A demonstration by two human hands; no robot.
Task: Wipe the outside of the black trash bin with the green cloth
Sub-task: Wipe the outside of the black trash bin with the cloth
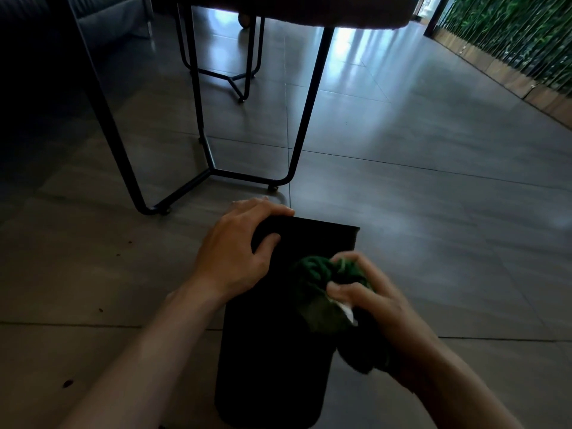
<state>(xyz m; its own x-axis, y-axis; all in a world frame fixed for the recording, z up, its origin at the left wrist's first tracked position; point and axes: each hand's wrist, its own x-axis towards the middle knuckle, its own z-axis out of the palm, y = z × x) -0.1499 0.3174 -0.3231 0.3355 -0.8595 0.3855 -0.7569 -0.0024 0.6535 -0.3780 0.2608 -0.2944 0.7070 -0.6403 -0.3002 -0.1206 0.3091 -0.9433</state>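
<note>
The black trash bin (272,335) lies tilted on the tiled floor in front of me, its far end pointing toward the table. My left hand (235,246) grips that far left corner, fingers curled over the edge and thumb on the side. My right hand (377,305) holds a bunched green cloth (322,274) against the bin's upper right side. The right hand is blurred. A small white tag shows on the cloth under my fingers.
A table on black metal legs (213,168) stands just beyond the bin. A second metal frame (244,75) stands farther back. A green plant wall with a wooden base (510,57) runs along the right. Dark seating fills the far left.
</note>
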